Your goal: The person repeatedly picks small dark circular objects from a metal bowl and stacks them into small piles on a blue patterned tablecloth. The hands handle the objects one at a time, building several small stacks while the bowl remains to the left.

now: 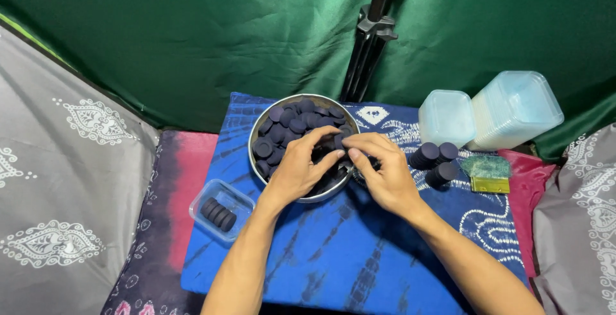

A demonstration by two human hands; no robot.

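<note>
Hands first: your left hand [301,167] sits at the centre of the frame, fingers curled loosely and draped over the near rim of the metal bowl [256,129], fingertips down among the dark discs [292,122]. It is half closed rather than flat; whether it actually pinches a disc, I cannot tell, because the fingers hide what lies beneath them. Your right hand [384,170] comes in just right of centre, fingers bent and drawn together, thumb tucked toward the left hand. The two hands touch at the fingertips over the bowl's lower right edge, and a dark disc seems to be caught between them, though the grip itself is hidden.

The bowl stands upright in the upper middle of the frame on the blue patterned cloth [346,251], its mouth facing up, heaped with round discs lying mostly flat.

At lower left, a clear plastic tub [240,199] lies on the cloth, holding a short row of discs standing on edge; that row's long axis runs diagonally from upper left to lower right. To the right of your hands, three dark stacks of discs [435,161] lie close together, tilted toward the upper right. Beyond them, at upper right, stacked pale plastic containers [513,110] lean against the green backdrop [192,33].
</note>
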